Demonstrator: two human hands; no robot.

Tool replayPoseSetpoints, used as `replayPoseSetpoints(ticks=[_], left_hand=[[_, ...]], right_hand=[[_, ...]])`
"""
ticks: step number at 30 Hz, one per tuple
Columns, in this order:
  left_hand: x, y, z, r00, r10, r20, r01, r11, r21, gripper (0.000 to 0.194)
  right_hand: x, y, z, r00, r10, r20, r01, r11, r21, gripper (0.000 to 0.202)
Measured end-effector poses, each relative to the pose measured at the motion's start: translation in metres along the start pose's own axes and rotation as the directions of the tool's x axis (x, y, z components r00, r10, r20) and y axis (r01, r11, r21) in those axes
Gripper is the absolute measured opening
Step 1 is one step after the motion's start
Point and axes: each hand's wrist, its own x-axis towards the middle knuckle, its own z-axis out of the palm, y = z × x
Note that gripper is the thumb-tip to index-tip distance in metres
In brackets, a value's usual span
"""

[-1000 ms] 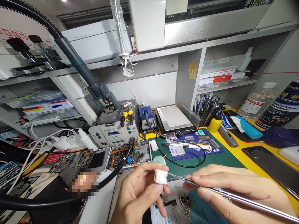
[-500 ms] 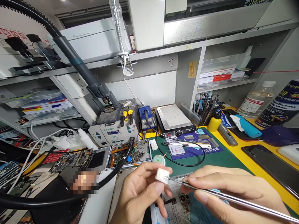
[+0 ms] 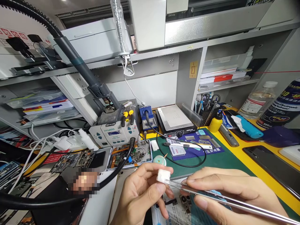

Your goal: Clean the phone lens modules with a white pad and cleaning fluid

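My left hand [image 3: 142, 190] pinches a small white block [image 3: 163, 176] between thumb and fingers; it looks like a folded cotton pad, though I cannot be sure. A pair of metal tweezers [image 3: 208, 193] lies in the closed fingers of my right hand [image 3: 234, 190]. Their thin tips meet the block's lower right edge, and the two arms stand slightly apart. Under both hands is a printed sheet [image 3: 159, 215] with small camera-like parts [image 3: 185, 201] on it. Just beyond my left fingers sits a round pale-green tin [image 3: 159, 160].
A tray of small parts [image 3: 142, 153] and a thick black hose [image 3: 107, 179] lie to the left. Behind are a soldering station [image 3: 114, 132] and a flat heating plate [image 3: 175, 118]. A thin cable loops around a white-handled iron [image 3: 189, 144]. A dark phone [image 3: 269, 165] lies right.
The tweezers' tips have shifted down along the block, from its right face to its lower right edge. Their arms now look a little wider apart. My left hand has hardly moved.
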Motion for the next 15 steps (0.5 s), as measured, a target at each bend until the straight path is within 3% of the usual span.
replayPoseSetpoints(ticks=[15], left_hand=[[0.0005, -0.0004, 0.0002, 1.000, 0.002, -0.011, -0.002, 1.000, 0.002, 0.030]], right_hand=[[0.0033, -0.0055, 0.0005, 0.999, -0.011, -0.045, 0.011, 1.000, -0.004, 0.042]])
